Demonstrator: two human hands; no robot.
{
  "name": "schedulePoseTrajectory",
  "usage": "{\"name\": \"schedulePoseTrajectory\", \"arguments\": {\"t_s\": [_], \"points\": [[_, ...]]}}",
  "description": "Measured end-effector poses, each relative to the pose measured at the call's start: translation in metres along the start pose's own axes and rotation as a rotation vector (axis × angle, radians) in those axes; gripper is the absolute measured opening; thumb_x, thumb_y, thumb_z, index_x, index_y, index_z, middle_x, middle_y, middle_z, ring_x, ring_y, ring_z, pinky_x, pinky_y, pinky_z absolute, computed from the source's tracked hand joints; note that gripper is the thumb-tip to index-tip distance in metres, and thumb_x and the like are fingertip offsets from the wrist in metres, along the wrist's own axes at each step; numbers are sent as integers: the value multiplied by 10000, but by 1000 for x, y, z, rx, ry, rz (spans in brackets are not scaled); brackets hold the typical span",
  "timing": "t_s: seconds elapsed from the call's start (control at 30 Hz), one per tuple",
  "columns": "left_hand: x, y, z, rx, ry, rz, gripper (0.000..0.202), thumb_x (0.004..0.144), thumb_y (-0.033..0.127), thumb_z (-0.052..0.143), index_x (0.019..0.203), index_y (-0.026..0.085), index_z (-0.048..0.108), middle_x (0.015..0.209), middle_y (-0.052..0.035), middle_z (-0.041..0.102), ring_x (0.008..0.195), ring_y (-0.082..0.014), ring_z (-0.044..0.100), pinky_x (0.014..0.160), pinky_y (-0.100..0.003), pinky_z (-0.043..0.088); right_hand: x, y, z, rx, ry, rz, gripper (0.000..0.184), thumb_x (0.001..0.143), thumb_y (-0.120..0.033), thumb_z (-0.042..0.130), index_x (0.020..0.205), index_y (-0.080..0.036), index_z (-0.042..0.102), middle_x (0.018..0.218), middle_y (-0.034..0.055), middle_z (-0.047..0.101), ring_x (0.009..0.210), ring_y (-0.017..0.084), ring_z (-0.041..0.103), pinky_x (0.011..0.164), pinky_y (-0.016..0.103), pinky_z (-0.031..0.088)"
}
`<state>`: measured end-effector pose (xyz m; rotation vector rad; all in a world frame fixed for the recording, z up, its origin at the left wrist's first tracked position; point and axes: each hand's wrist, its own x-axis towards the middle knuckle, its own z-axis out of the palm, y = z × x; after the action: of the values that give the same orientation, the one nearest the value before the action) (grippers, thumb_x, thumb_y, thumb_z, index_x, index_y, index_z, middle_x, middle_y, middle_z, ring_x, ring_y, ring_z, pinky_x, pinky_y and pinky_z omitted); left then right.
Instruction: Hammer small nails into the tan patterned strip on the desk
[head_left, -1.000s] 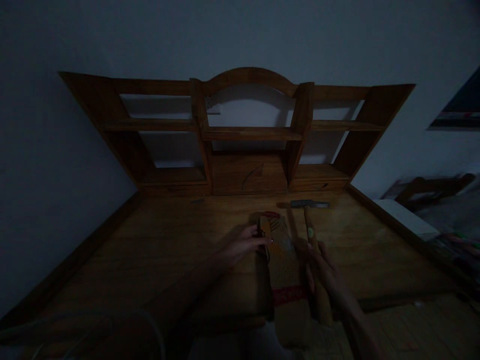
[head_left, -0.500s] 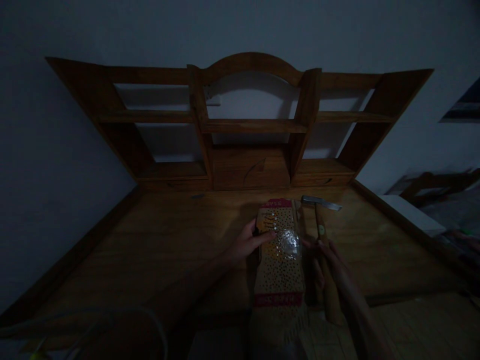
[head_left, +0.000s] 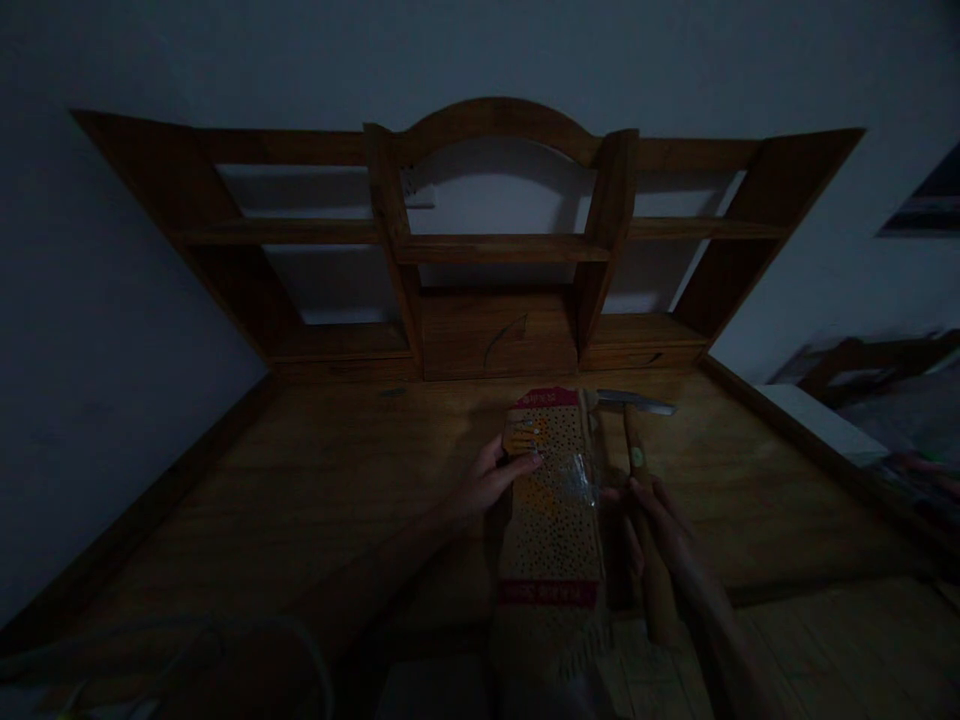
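Note:
In the dim light my left hand grips the left edge of a cardboard piece, its thumb lying on the front. The cardboard has red printed bands near both ends, an orange print and many small dark dots. Several thin shiny pieces that look like nails show above my thumb. A strip of clear tape catches the light near the right edge. My right hand is wrapped around the wooden handle of a hammer, its metal head up and just right of the cardboard. Some right fingertips come close to the cardboard's edge.
A wooden desk spreads below, with a wooden shelf unit along its back. A small dark item lies near the shelf's base. At lower left a pale curved cable or rim shows. A white surface stands beyond the desk's right edge.
The cardboard has shifted slightly left and turned, so the glare on its tape has narrowed. My right hand and the hammer have moved a little left too, with the hammer head tilted differently.

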<state>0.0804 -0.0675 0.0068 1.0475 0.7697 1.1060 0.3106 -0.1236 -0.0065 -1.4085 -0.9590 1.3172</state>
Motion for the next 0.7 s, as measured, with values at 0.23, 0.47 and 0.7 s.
{"name": "schedulePoseTrajectory", "arguments": {"t_s": [0.23, 0.47, 0.7], "points": [[1, -1, 0, 16, 43, 14, 378, 742, 287, 726, 1088, 168, 633, 1130, -77, 673, 1032, -244, 621, 865, -322, 492, 1, 2, -2, 90, -41, 27, 378, 839, -550, 524, 914, -209, 670, 362, -38, 492, 262, 124, 413, 281, 235, 287], [0, 0, 1, 24, 54, 24, 374, 755, 283, 705, 1107, 183, 629, 1127, -66, 676, 1014, -239, 630, 859, -325, 494, 3, 7, -5, 113, -76, 4, 372, 861, -530, 509, 912, -197, 667, 358, -38, 485, 262, 120, 407, 284, 233, 281], [4, 0, -1, -11, 73, -7, 392, 751, 294, 706, 1113, 171, 623, 1138, -84, 671, 1024, -256, 630, 859, -335, 498, 1, 3, -2, 98, -24, 13, 400, 838, -537, 540, 941, -174, 672, 369, -41, 481, 274, 111, 418, 291, 223, 289]]}}
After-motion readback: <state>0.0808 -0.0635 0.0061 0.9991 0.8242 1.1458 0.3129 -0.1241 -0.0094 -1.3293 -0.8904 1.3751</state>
